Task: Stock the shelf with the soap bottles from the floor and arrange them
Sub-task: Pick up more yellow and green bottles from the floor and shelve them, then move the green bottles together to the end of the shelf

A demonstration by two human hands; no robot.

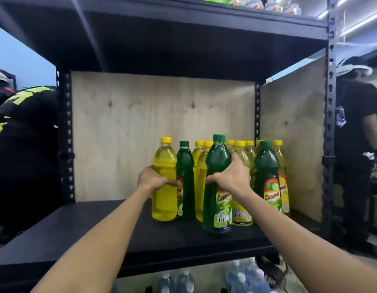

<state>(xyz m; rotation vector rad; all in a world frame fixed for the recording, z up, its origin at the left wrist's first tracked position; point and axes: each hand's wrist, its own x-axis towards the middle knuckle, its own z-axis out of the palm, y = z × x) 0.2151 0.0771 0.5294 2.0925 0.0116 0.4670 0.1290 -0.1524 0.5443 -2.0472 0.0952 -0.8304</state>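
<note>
left hand wrapped around yellow bottle, standing at left end of cluster on black shelf | small green bottle just behind it | right hand gripping big green bottle at shelf front, upright | more yellow bottles behind, third green bottle at right, near plywood side panel

Black metal shelf, plywood-backed. Stood upright on its right half: one yellow bottle at the left end, three green bottles among a cluster of yellow-capped bottles behind. Left half bare.
</note>
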